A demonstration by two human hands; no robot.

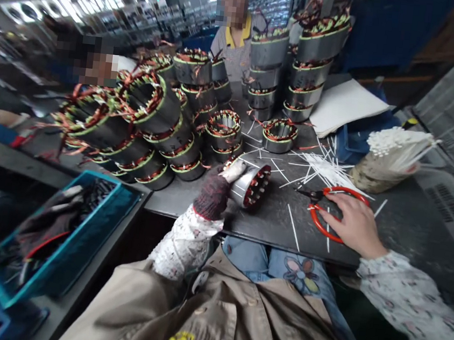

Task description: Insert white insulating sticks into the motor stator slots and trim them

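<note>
My left hand (220,186), in a dark knit glove, grips a metal stator (252,184) with copper windings, lying on its side near the front edge of the dark worktable (270,223). My right hand (351,222) is bare and rests on red-handled scissors (329,202) on the table to the right, its fingers laid over the handle loop. White insulation strips (324,169) lie scattered between the two hands.
Stacks of wound stators (146,123) fill the table's left and back (309,65). A bag of white sticks (391,155) stands at the right. A teal bin (70,234) sits lower left. Two other people sit across the table.
</note>
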